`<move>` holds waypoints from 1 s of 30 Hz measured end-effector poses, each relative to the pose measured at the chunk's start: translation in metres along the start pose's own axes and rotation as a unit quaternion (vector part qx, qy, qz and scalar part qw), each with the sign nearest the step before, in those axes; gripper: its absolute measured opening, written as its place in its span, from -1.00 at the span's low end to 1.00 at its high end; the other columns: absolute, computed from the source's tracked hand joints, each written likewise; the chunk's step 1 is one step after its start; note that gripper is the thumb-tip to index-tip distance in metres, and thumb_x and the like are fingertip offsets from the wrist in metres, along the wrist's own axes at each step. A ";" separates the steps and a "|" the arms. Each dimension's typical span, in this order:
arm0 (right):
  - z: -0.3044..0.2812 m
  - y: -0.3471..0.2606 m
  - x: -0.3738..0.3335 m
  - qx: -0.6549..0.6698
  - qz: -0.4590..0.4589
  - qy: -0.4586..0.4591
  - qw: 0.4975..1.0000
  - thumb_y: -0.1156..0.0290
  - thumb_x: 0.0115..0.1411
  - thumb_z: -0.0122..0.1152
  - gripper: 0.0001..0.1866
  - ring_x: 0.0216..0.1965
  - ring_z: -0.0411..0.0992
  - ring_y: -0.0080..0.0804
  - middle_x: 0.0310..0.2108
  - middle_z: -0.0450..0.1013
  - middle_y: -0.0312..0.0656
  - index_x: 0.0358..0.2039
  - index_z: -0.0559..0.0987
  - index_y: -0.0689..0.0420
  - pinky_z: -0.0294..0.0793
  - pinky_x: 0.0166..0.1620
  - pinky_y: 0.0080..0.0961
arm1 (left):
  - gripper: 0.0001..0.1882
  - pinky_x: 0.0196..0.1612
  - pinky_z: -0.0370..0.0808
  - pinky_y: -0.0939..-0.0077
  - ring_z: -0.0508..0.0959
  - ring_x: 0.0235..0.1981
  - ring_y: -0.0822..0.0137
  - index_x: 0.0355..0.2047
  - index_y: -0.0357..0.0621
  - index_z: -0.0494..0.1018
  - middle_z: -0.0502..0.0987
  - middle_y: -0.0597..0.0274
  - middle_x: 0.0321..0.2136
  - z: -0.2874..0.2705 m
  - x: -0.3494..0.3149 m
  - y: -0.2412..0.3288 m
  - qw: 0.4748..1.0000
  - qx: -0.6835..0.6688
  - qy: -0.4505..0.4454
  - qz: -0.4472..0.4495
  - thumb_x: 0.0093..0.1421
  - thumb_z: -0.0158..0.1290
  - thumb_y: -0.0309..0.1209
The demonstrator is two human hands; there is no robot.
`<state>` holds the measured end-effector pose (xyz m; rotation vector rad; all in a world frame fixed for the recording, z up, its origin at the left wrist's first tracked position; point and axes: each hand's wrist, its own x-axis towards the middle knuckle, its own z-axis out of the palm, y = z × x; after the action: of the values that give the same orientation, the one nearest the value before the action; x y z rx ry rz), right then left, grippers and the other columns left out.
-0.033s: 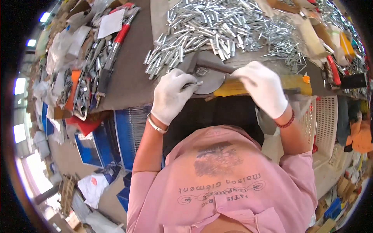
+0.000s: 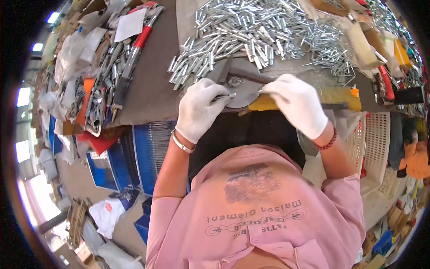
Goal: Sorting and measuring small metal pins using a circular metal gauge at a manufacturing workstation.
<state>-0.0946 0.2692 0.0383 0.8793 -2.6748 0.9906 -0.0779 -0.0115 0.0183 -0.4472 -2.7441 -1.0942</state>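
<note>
My left hand (image 2: 199,107), in a white glove, pinches a small silver metal sleeve (image 2: 231,95) between thumb and fingers. Its end sticks out to the right, over a round grey dish (image 2: 241,99) at the table's front edge. Across the dish, my gloved right hand (image 2: 298,104) has its thumb and fingertips pressed together at the dish's right rim. A tiny shiny bit shows at those fingertips, too small to name. Small metal rings (image 2: 234,81) lie in the dish between dark grey bars. The two hands are apart.
Behind the dish spreads a large pile of silver metal sleeves (image 2: 251,31), with thinner pins (image 2: 329,49) to its right. A yellow strip (image 2: 336,95) runs along the table edge. Tools with red handles (image 2: 142,38) lie at left. Blue crates (image 2: 150,152) and a white basket (image 2: 375,148) stand below.
My right hand has come slightly left and down, its fingertips nearer the dish and the left hand. The left hand keeps its pinch on the metal sleeve, almost still.
</note>
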 end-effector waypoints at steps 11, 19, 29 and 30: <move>0.045 -0.012 0.025 -0.048 -0.017 -0.059 0.997 0.41 0.22 0.28 -0.95 -0.27 0.62 -0.08 -0.35 0.53 -0.18 -0.38 0.67 -0.01 0.64 -0.21 -0.15 | -0.88 -0.20 0.58 0.17 0.65 -0.27 0.01 -0.32 -0.08 0.70 0.62 0.12 -0.35 0.002 -0.008 -0.006 0.999 -0.031 -0.013 -0.022 0.10 0.37 -0.44; 0.048 -0.011 0.028 -0.072 -0.047 -0.068 0.994 0.40 0.22 0.32 -0.97 -0.28 0.59 -0.16 -0.32 0.51 -0.25 -0.36 0.69 -0.02 0.61 -0.21 -0.25 | -0.87 -0.19 0.58 0.17 0.66 -0.25 -0.01 -0.33 -0.12 0.69 0.62 0.09 -0.35 0.006 -0.011 -0.012 0.996 -0.080 -0.008 -0.046 0.08 0.37 -0.47; 0.052 -0.006 0.029 -0.026 -0.052 -0.048 0.997 0.42 0.26 0.29 -0.95 -0.26 0.59 -0.16 -0.32 0.51 -0.25 -0.34 0.68 -0.02 0.61 -0.20 -0.26 | -0.86 -0.18 0.55 0.20 0.64 -0.28 0.02 -0.33 -0.14 0.70 0.61 0.11 -0.37 0.019 -0.016 -0.020 0.994 -0.104 0.023 -0.036 0.05 0.37 -0.52; 0.055 -0.006 0.029 -0.027 -0.056 -0.043 0.997 0.42 0.26 0.29 -0.95 -0.26 0.59 -0.15 -0.32 0.50 -0.24 -0.34 0.68 -0.02 0.61 -0.20 -0.25 | -0.86 -0.18 0.55 0.21 0.64 -0.27 0.02 -0.33 -0.15 0.70 0.61 0.10 -0.37 0.020 -0.013 -0.017 0.994 -0.099 0.027 -0.026 0.05 0.37 -0.54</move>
<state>-0.1117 0.2174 0.0088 1.0702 -2.6752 0.8716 -0.0718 -0.0123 -0.0106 -0.3662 -2.6271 -1.3769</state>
